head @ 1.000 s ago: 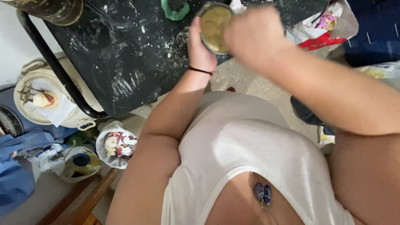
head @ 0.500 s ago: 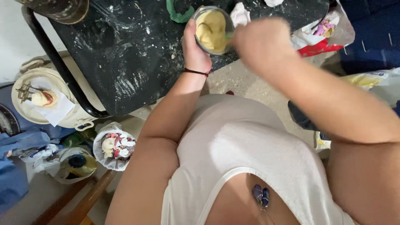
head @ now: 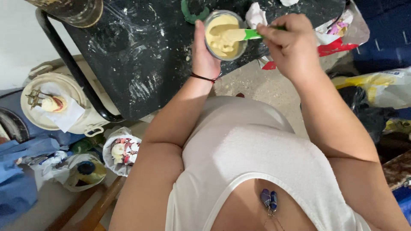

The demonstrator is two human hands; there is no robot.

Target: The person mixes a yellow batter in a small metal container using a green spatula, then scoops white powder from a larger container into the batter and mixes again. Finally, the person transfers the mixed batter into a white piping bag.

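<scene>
A small round container full of pale yellow paste rests on the black, dust-streaked table. My left hand wraps around the container's left side; a thin black band circles that wrist. My right hand grips a green-handled stick whose paste-coated tip lies in the yellow paste. A green ring-shaped object lies just behind the container.
Crumpled white paper and a red-and-clear plastic bag lie at the table's right. On the floor at left stand a cream lidded pot, a bag of small pieces and blue cloth. A yellowish bag lies at right.
My right hand has pulled back to the right, uncovering the paste and the green stick. The view has shifted so the container sits lower in the picture.
</scene>
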